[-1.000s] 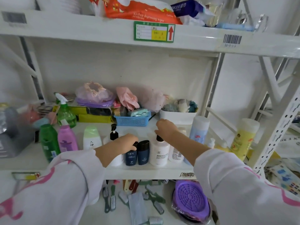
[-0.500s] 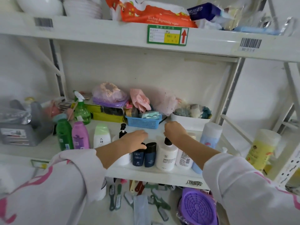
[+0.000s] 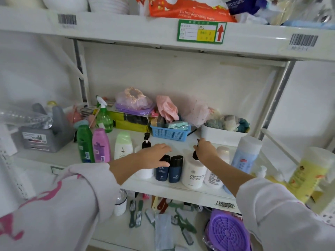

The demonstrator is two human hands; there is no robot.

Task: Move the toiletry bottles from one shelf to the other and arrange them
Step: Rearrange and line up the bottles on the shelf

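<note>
Toiletry bottles stand in a row along the front of the middle shelf (image 3: 181,192). My left hand (image 3: 154,156) reaches over a white pump bottle (image 3: 145,173) and grips the black cap of a dark blue bottle (image 3: 161,173), thumb in front and fingers behind. A second dark blue bottle (image 3: 175,169) stands right beside it. My right hand (image 3: 204,151) pinches the black pump head of the white body lotion bottle (image 3: 193,176). To the left stand a green bottle (image 3: 84,144), a pink bottle (image 3: 100,145) and a white bottle with a green cap (image 3: 123,145).
A tall light blue bottle (image 3: 244,156) and a yellow bottle (image 3: 308,171) stand at the right. Behind the row are a blue basket (image 3: 169,133), a white bin (image 3: 223,135), a green spray bottle (image 3: 104,116) and a grey caddy (image 3: 45,136). Brushes and a purple disc (image 3: 228,232) lie on the lower shelf.
The view has swung a little to the left and up. Both hands stay on the same bottle tops; the pump nozzle now pokes out above my right fingers.
</note>
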